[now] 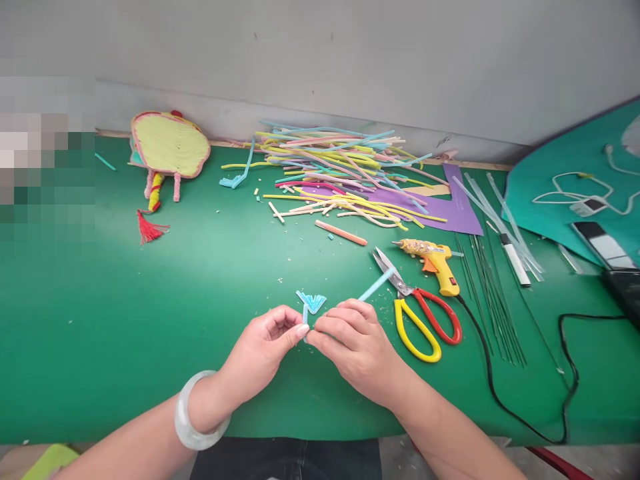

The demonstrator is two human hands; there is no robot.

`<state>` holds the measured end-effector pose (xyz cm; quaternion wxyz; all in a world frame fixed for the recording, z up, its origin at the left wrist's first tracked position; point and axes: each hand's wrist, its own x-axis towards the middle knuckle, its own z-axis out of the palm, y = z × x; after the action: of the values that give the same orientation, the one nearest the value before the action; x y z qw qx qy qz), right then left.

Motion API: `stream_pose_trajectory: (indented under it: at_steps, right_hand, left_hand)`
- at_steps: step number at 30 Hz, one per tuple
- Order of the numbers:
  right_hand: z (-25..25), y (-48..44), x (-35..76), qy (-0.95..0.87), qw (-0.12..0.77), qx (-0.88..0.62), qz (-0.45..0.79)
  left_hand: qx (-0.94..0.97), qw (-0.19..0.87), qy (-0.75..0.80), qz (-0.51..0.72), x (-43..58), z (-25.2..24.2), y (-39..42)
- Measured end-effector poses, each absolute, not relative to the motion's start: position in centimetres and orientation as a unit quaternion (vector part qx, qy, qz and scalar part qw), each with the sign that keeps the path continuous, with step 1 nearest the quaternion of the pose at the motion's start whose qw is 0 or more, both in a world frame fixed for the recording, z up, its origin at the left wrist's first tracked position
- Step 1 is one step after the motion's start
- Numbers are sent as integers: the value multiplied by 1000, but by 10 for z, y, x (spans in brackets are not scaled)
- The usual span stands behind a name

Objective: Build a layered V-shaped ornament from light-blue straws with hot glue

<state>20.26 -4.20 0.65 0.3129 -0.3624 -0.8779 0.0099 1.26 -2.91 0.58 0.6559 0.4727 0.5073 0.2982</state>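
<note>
Over the green table's near middle, my left hand [264, 347] and my right hand [350, 340] meet in a pinch on a light blue pipe cleaner [311, 303]. Its folded loops fan out just above my fingertips. The long free end [376, 285] runs up and right from my right hand toward the scissors [417, 310]. A white bangle [193, 413] sits on my left wrist.
Red-and-yellow-handled scissors lie right of my hands, beside a yellow glue gun [434, 259] with a black cord [500, 393]. A heap of coloured pipe cleaners [340, 170] on purple paper [457, 207] lies at the back. A yellow fan-shaped craft [170, 145] rests back left. Thin green wires [493, 297] lie right.
</note>
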Motion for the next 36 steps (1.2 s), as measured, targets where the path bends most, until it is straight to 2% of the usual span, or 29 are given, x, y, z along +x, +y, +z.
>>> stream_pose_trajectory:
  at_steps: [5,8,11,15,17,20,23,26,28,32,36]
  right_hand:
    - [4,-40,210,-793,399,-458,-51]
    - [3,-38,215,-724,451,-522,-23]
    - [4,-36,218,-664,447,-581,148]
    - [8,-31,220,-545,360,-609,451]
    - [10,-28,220,-493,361,-587,531]
    - [10,-24,221,-441,399,-571,566]
    - [5,-20,222,-420,394,-579,577]
    - [-1,-17,222,-412,361,-595,588]
    - [-5,-16,221,-409,340,-606,591]
    - [-11,-14,218,-402,333,-623,582]
    - [-17,-9,214,-393,353,-620,580]
  left_hand:
    - [454,636,518,348,10,5,-28]
    - [458,631,516,355,8,3,-29]
    - [460,645,495,358,7,5,-31]
    - [466,677,455,342,8,11,-33]
    - [468,682,455,329,10,12,-32]
    - [476,670,483,303,11,12,-32]
    - [536,561,555,301,9,9,-33]
    - [639,353,592,342,6,4,-35]
    - [718,250,544,355,4,1,-37]
    - [850,163,388,316,7,-1,-40]
    - [898,119,329,266,12,-3,-43]
